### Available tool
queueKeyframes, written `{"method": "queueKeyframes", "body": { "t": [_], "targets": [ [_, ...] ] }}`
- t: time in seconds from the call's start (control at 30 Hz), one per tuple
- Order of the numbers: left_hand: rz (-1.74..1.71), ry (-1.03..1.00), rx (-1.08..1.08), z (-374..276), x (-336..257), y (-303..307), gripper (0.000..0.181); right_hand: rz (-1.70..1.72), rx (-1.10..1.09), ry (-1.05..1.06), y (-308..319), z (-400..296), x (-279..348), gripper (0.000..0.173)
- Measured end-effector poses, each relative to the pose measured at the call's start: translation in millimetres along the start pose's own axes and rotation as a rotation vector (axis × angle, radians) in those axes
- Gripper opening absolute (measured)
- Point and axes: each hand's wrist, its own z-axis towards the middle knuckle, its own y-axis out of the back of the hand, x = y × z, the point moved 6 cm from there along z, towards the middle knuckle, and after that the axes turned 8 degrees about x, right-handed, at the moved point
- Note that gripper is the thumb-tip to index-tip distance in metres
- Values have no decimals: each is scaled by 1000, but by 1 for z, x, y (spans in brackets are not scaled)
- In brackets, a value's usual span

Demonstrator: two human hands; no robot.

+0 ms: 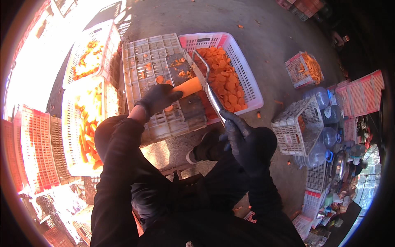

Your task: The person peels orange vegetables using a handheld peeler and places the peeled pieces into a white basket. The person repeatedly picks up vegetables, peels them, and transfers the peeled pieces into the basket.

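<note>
My left hand, in a dark glove, grips a peeled carrot that lies across a dark cutting board. The carrot's far end meets the blade of a long cutter. In my right hand, also gloved, is the cutter's bent metal handle. The board rests on an upturned plastic crate, where several carrot pieces and scraps lie. Just beyond the blade, a white plastic basket holds many round carrot slices.
On my left stand white crates of carrots, partly washed out by glare, and stacked red crates. To the right are a small crate of peelings, an off-white crate and large water bottles. Carrot bits dot the concrete floor.
</note>
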Motion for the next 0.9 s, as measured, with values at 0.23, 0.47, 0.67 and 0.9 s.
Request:
{"method": "queueKeyframes", "body": {
  "t": [0.23, 0.47, 0.67, 0.9],
  "targets": [
    [-33, 19, 1, 6, 1, -3, 54, 103, 37, 1, -18, -7, -42, 36],
    [-32, 40, 25, 6, 1, 0, 52, -8, -46, 163, -49, -9, -142, 34],
    [39, 74, 45, 3, -7, 2, 62, 291, 5, -79, -41, -8, -142, 34],
    [-49, 75, 20, 9, -1, 5, 51, -64, 27, -32, -4, -4, 2, 36]
  ]
}}
